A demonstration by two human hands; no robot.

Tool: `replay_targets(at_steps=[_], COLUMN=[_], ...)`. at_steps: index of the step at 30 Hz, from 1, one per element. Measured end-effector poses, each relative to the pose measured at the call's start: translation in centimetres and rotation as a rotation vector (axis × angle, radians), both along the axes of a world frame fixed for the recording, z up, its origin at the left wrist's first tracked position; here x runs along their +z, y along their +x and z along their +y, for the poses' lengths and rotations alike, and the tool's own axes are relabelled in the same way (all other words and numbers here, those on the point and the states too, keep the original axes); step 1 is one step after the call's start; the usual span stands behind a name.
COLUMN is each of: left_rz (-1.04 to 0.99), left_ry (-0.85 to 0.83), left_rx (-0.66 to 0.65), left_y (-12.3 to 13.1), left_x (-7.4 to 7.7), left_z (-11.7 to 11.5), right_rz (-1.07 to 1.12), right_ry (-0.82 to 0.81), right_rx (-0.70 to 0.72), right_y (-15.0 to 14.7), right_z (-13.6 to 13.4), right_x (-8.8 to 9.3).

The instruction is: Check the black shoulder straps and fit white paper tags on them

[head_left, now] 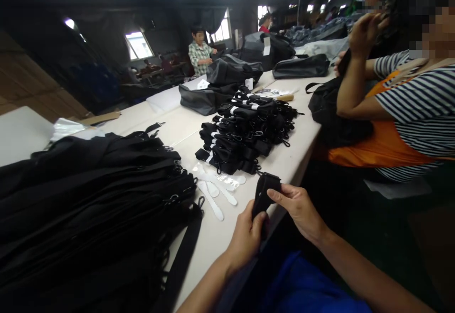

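Note:
A black webbing strap (263, 194), folded over on itself with a dark hook at its far end, is held between my two hands just off the table's near edge. My left hand (247, 232) grips the lower part of the fold, thumb on top. Higher up, my right hand (296, 206) pinches the strap's right side between thumb and fingers. Beyond the hands lies a pile of folded black straps (249, 133), several wrapped with white bands and showing hooks. Left of my hands, loose white toothed bands (215, 199) rest on the tabletop beside clear plastic.
A large heap of long black straps (88, 185) covers the left of the white table (167, 135). Black bags (234, 73) stand farther back. At right, a co-worker in a striped shirt (423, 104) and orange apron is beside a black bag (341, 109). Another person (199, 54) stands behind.

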State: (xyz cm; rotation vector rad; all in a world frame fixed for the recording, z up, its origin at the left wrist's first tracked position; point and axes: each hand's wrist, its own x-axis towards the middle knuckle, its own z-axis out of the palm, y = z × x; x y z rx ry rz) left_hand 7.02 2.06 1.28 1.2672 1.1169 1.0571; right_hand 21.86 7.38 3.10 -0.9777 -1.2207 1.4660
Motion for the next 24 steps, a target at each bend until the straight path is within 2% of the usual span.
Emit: replay_targets(at_steps=[2, 4, 6, 8, 10, 13, 17, 20, 24], left_rz=[-0.051, -0.142, -0.187, -0.211, -0.261, -0.426, -0.601, -0.629, -0.624], left_ry=[-0.029, -0.064, -0.071, -0.076, -0.108, -0.244, -0.339, -0.365, -0.358], left_rx=[0.010, -0.048, -0.123, -0.191, -0.250, -0.314, -0.312, -0.293, -0.315], left_y=[-1.6, -2.6, -3.1, -3.2, -3.2, -3.2, -3.4, -3.4, -2.6], left_x=[-0.4, -0.6, -0.6, -0.7, -1.1, -2.1, -2.6, -2.4, -2.1], left_z=[0.0, -0.1, -0.1, -0.2, -0.2, 0.0, 0.3, 0.2, -0.3], right_rz=[-0.125, -0.110, 0.021, 0.132, 0.170, 0.206, 0.271, 0.319, 0.367], right_ry=[0.028, 0.031, -0.047, -0.191, -0.321, -0.333, -0.204, -0.135, -0.078], right_rx=[0.003, 0.009, 0.155, 0.339, 0.411, 0.370, 0.274, 0.239, 0.276], right_y=[0.1, -0.4, -1.3, -2.2, -3.0, -3.7, -3.7, -3.5, -3.4], right_z=[0.9, 1.2, 0.8, -0.1, -0.8, -1.0, -0.5, -0.6, -1.3], right_x=[-0.6, -0.9, -1.2, -1.6, -2.2, -2.9, -2.8, -2.2, -1.5])
